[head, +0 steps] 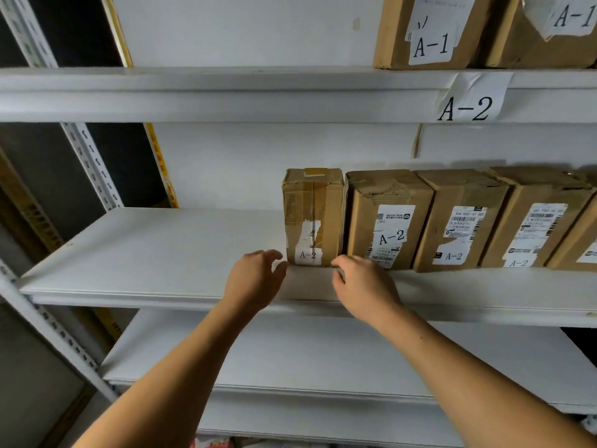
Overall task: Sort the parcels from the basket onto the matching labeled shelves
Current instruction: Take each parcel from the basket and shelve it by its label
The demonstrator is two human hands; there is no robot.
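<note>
Parcel (312,218) marked A-2 stands upright, long axis vertical, on the shelf (145,253), leftmost in its row. Left hand (255,279) and right hand (361,286) flank its base, just below, equally near; fingers loosely curled, gripping nothing.

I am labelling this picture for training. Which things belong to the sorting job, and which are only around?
Job: leftmost A-2 parcel, left hand, right hand, A-2 shelf, A-2 shelf label.
Around: other A-2 parcels, A-1 parcels, lower shelf.
</note>
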